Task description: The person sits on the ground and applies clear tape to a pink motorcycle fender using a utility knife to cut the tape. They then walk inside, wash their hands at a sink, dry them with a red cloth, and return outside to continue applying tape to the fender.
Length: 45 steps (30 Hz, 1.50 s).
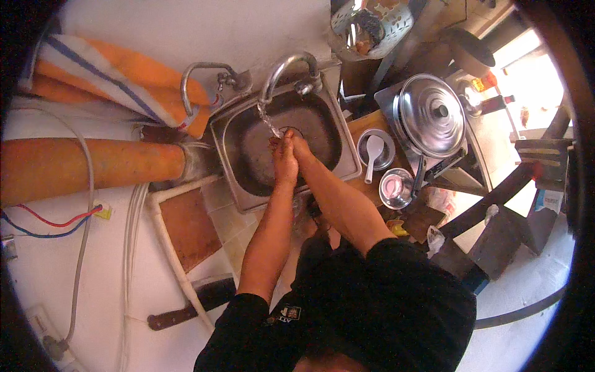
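Observation:
Over the steel sink [224,146], both of my hands are pressed together under a stream of running water [268,121]. My left hand [285,166] lies with its fingers stretched out against the other hand. On its right, my right hand [301,150] meets it palm to palm, its fingers partly hidden. I see no object between them. The water falls from a curved metal faucet [277,73] at the sink's back edge and runs onto the fingers. The drain lies partly behind my fingertips.
A second metal tap [187,87] and an orange striped towel [118,74] are at left, above an orange pipe [93,167]. Right of the sink stand a bowl with a white rice paddle [374,149], a small steel pot [396,189] and a lidded pan [432,115]. A cleaver [192,304] lies lower left.

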Available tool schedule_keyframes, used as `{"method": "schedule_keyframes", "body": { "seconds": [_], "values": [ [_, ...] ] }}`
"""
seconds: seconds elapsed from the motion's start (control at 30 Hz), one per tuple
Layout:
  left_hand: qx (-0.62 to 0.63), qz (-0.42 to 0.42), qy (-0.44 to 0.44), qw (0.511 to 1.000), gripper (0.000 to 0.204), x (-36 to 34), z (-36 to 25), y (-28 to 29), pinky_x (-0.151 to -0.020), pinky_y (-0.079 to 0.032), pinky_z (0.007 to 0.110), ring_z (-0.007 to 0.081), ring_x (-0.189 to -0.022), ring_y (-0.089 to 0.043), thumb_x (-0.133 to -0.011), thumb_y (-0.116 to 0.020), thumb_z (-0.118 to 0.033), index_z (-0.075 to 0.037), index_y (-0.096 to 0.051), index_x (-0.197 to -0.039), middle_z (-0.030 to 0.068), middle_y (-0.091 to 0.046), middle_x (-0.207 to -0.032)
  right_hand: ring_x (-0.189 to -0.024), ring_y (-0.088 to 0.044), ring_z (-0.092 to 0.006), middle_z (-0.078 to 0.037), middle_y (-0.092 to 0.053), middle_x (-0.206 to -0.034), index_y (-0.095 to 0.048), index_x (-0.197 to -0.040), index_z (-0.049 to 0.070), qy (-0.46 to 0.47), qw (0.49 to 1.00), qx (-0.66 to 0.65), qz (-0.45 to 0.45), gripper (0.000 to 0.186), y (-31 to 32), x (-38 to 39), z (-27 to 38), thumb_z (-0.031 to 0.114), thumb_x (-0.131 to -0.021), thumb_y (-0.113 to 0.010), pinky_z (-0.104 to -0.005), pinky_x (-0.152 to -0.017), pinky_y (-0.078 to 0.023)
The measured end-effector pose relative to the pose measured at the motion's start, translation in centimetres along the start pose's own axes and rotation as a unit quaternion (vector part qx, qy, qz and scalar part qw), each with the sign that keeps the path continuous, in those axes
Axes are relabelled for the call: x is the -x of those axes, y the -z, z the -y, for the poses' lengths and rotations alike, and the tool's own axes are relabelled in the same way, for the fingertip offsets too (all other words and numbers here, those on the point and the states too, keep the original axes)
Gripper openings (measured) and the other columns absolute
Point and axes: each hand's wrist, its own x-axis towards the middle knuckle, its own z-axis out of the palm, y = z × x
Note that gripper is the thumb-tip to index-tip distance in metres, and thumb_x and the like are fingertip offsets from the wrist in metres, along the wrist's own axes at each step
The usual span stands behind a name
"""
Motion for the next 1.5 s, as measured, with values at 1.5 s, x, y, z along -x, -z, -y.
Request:
{"method": "schedule_keyframes", "body": {
  "seconds": [1.5],
  "values": [
    [-0.712, 0.046, -0.219, 0.665, 0.054, 5.2, -2.3, 2.6, -0.117, -0.027, 0.047, 0.0438, -0.142, -0.026, -0.09, -0.054, -0.013, 0.0, -0.043, -0.142, 0.0194, -0.035, -0.151, -0.094, -0.066, -0.0239, -0.012, -0.07, -0.092, -0.069, -0.097, 0.003, 0.234, 0.697, 0.649, 0.193, 0.037, -2.9, -1.6, 4.3, 0.037, -0.093, -0.056, -0.0338, -0.079, -0.053]
  ]
}}
